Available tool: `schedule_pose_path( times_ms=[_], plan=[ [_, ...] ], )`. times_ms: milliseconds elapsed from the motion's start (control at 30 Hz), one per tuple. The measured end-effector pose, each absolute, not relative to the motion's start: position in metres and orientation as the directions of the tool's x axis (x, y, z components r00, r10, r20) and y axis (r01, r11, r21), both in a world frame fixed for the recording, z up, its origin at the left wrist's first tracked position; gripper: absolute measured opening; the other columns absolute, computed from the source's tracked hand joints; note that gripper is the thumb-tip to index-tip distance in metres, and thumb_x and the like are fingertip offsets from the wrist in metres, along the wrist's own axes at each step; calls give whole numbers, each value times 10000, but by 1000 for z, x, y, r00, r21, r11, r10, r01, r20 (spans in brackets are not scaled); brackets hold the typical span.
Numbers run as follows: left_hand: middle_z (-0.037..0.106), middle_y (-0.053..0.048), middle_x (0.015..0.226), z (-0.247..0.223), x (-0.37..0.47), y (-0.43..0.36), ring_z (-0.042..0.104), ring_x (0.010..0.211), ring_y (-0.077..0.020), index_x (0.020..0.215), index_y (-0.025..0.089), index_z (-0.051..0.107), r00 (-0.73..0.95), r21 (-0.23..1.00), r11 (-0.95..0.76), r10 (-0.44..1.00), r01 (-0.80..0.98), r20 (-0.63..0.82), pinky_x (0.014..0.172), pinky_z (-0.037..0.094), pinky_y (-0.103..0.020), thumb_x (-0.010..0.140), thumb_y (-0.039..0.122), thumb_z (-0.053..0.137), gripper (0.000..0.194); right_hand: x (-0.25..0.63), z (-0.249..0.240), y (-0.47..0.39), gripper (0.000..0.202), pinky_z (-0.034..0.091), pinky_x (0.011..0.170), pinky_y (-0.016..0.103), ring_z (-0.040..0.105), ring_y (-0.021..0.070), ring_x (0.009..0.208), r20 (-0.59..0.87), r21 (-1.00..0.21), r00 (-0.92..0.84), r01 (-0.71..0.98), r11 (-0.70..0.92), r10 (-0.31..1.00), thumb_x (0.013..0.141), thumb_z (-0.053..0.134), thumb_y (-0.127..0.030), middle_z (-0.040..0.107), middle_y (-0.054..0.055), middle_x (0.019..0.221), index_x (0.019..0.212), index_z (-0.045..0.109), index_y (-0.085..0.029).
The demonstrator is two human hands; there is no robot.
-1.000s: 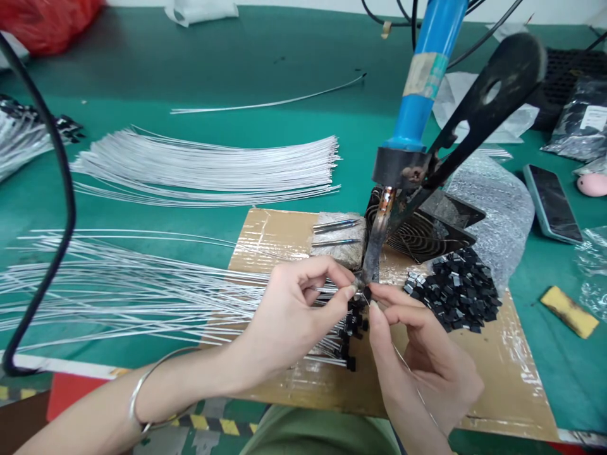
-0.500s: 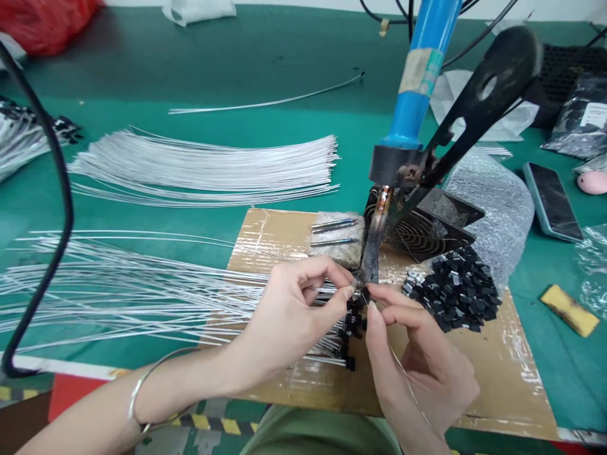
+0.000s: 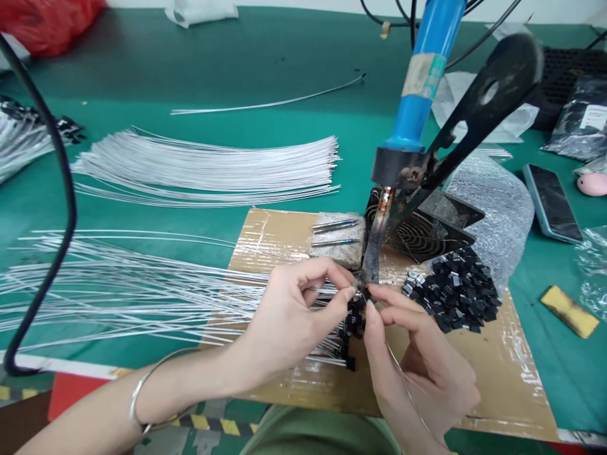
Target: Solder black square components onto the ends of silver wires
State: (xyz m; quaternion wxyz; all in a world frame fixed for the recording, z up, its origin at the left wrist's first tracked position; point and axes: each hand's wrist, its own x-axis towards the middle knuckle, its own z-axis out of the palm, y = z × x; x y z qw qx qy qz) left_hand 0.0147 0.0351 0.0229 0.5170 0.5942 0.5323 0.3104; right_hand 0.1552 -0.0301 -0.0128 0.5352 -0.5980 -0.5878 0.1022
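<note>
My left hand (image 3: 303, 309) is closed in a pinch just under the soldering iron's dark tip (image 3: 374, 253), on what looks like a white wire whose end the fingers mostly cover. Close by on the right, my right hand (image 3: 422, 360) pinches a thin solder wire (image 3: 408, 392) that trails down across the palm. A small black piece shows between the two sets of fingertips. The blue-handled soldering iron (image 3: 417, 95) points downward in a black metal bracket (image 3: 488, 95). White wires with black connector ends (image 3: 349, 328) lie beneath my left hand.
Loose black connectors (image 3: 459, 287) are heaped on the cardboard (image 3: 502, 373), near a small fan (image 3: 417, 234). A pad (image 3: 336, 253) carries spare tips. A bundle of white wires (image 3: 213, 164) lies farther back. At right are a phone (image 3: 552, 202) and a yellow sponge (image 3: 569, 309).
Both hands keep almost the same place at the iron's tip. My right fingertips have shifted very slightly, and a small black piece shows more plainly between the hands.
</note>
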Motion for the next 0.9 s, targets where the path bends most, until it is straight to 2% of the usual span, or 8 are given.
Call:
schedule_pose_path(
  times_ms=[267, 667, 900],
  plan=[
    [748, -67, 761, 23, 15, 37, 663, 724, -201, 710, 172, 690, 241, 942, 110, 951, 318, -193, 568, 414, -283, 819, 237, 652, 132, 152, -16, -32, 126, 634, 806, 218, 793, 141, 826, 477, -809, 342, 531, 252, 810, 870, 753, -81, 816, 36, 995, 893, 699, -192],
    [743, -59, 767, 22, 15, 35, 657, 733, -194, 715, 176, 683, 238, 945, 98, 955, 313, -178, 566, 411, -280, 828, 228, 645, 130, 154, -15, -30, 159, 649, 801, 218, 796, 144, 795, 525, -759, 295, 587, 283, 798, 846, 762, -44, 820, 37, 987, 910, 708, -179],
    [735, -47, 763, 23, 16, 34, 653, 719, -186, 715, 174, 672, 235, 946, 103, 955, 308, -180, 576, 417, -286, 823, 221, 646, 121, 154, -13, -29, 137, 658, 769, 242, 796, 158, 752, 508, -779, 321, 566, 269, 799, 851, 760, -61, 822, 40, 945, 881, 712, -186]
  ],
)
